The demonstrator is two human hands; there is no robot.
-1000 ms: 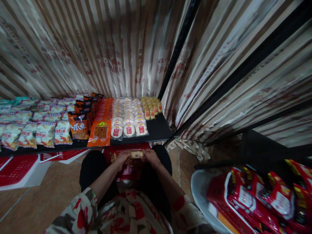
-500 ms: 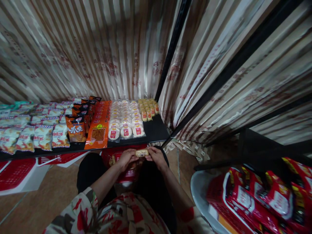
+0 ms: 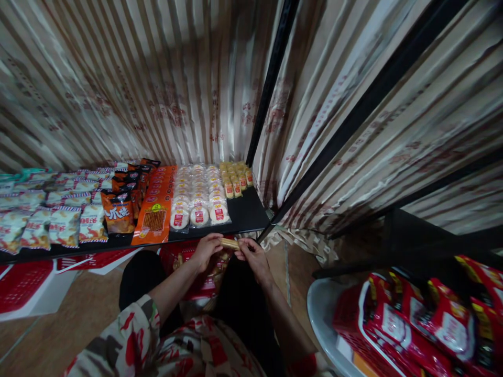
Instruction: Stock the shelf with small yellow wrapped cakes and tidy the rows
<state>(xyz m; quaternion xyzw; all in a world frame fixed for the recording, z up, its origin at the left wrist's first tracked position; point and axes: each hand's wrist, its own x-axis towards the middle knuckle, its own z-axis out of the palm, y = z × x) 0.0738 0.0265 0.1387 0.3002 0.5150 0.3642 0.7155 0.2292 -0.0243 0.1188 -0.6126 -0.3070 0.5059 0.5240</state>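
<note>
My left hand [image 3: 207, 247] and my right hand [image 3: 251, 255] each pinch one end of a small tan snack packet [image 3: 230, 243]. They hold it just in front of the edge of the low black shelf [image 3: 251, 212], over a red basket [image 3: 184, 262] between my knees. On the shelf lie rows of small yellow packets [image 3: 234, 180], round white cakes in clear wrap [image 3: 198, 199], orange strip packs [image 3: 155, 207] and brown bags [image 3: 118, 209].
Pale chip bags [image 3: 51, 220] fill the shelf's left part. Red baskets [image 3: 23, 277] lie on the floor under it. A chair at the right carries red packets [image 3: 412, 319]. A black post [image 3: 271, 84] and striped curtains stand behind.
Both hands have lifted the packet up and forward, from over the basket to just short of the shelf's edge. The view has shifted a little to the right.
</note>
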